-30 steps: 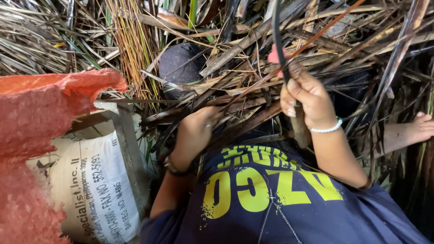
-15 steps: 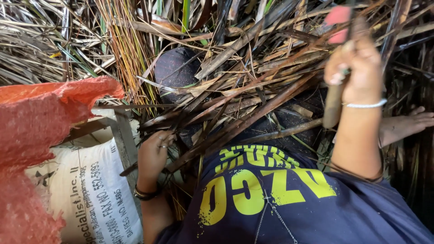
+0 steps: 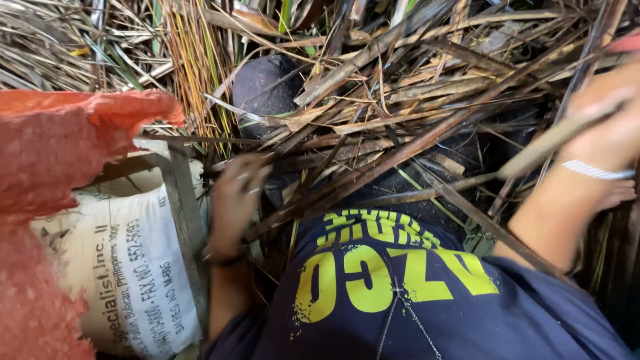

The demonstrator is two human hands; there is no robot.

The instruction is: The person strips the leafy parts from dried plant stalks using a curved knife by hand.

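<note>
My left hand point(image 3: 235, 200) reaches into a thick pile of dry brown stalks and leaves point(image 3: 400, 120), its fingers curled around some of the stalks near my lap. My right hand point(image 3: 610, 113), blurred at the right edge, is closed on a long pale stalk point(image 3: 540, 147) that slants down to the left; a white band circles that wrist. A dark rounded object point(image 3: 267, 87) pokes out of the leaves above my left hand. My dark blue shirt with yellow print point(image 3: 400, 293) fills the bottom of the view.
A red mesh sack point(image 3: 60, 153) hangs at the left over a white printed woven sack point(image 3: 127, 267). A grey wooden post point(image 3: 183, 200) stands between the sacks and my left arm. A bare foot point(image 3: 617, 193) shows at the right.
My right hand has swung out to the right and lower with the stalk. My left hand has moved down and left, off the centre of the pile, towards the post.
</note>
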